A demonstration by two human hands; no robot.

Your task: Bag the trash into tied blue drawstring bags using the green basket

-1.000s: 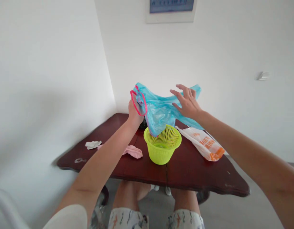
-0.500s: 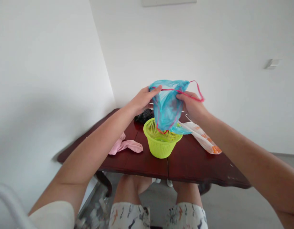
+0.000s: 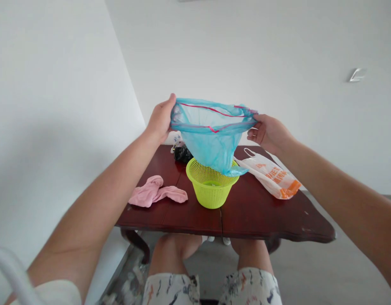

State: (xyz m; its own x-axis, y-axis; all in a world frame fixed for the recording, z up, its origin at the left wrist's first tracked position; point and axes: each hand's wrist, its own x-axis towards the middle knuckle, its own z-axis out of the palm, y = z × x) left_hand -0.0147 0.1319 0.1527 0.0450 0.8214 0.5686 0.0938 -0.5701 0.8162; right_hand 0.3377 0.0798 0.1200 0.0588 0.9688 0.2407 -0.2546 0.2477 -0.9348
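A thin blue drawstring garbage bag (image 3: 211, 146) is stretched wide between my two hands, its mouth facing up and a red drawstring along the rim. My left hand (image 3: 163, 118) grips the left side of the rim, thumb upward. At the right end, my right hand (image 3: 268, 131) pinches the rim between thumb and fingers. The bag's lower end hangs just over a yellow-green perforated plastic basket (image 3: 212, 192), hiding part of its back rim. The basket stands upright on the table.
The dark red wooden table (image 3: 265, 216) stands against white walls. A pink cloth (image 3: 157, 192) lies left of the basket. Behind it sits a crumpled black plastic bag (image 3: 182, 153). On the right lies a white plastic bag with orange print (image 3: 271, 176).
My hands have moved apart, the left one leftward and the right one rightward. The bag's mouth, narrow and bunched before, is now pulled wide. The loose drawstring loop at right has drawn in.
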